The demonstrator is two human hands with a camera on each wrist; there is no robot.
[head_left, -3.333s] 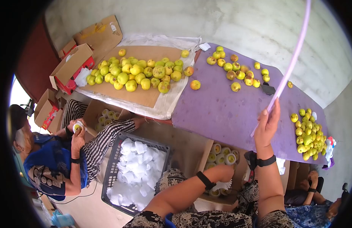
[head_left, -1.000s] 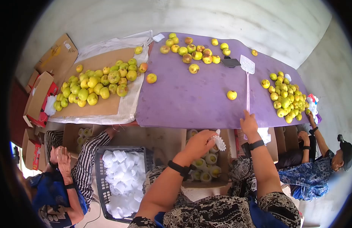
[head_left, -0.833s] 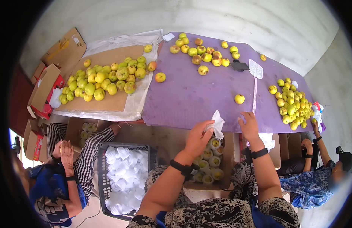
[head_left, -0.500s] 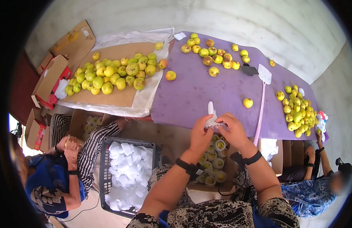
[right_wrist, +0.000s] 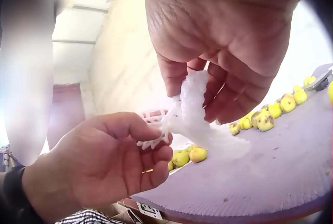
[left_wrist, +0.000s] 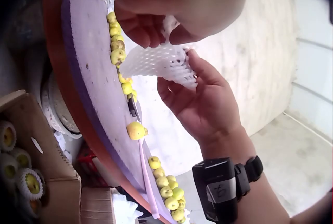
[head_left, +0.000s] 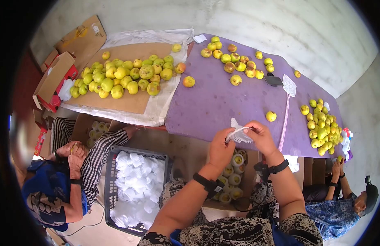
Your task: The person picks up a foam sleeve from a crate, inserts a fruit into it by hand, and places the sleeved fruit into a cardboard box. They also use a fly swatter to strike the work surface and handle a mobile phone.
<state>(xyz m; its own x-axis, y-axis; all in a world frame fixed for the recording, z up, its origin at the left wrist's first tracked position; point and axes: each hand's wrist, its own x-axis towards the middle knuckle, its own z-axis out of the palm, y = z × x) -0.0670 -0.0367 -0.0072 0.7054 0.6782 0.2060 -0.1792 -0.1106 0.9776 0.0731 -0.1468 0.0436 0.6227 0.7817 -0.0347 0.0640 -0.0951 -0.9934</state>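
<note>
Between my two hands is a white foam fruit net (head_left: 239,134), held up over the front edge of the purple-covered table (head_left: 222,110). My left hand (head_left: 220,149) pinches one side of it between thumb and fingers. With thumb and fingertips my right hand (head_left: 261,137) grips the opposite edge. In the left wrist view the net (left_wrist: 161,63) is spread wide, its mesh showing; in the right wrist view it (right_wrist: 195,112) looks bunched, and no fruit shows in it. Below my hands, an open carton (head_left: 247,184) holds apples (head_left: 235,179) in foam nets.
A fly swatter (head_left: 286,106) lies on the table near a lone apple (head_left: 271,116) and a black phone-like slab (head_left: 273,80). Apple piles sit left (head_left: 120,78) and right (head_left: 323,127). A crate (head_left: 109,192) of foam nets stands lower left. Two people sit at either side.
The fly swatter, earlier raised in my right hand, now lies on the table. My left hand brought up the foam net, and my right hand came in and took its other edge.
</note>
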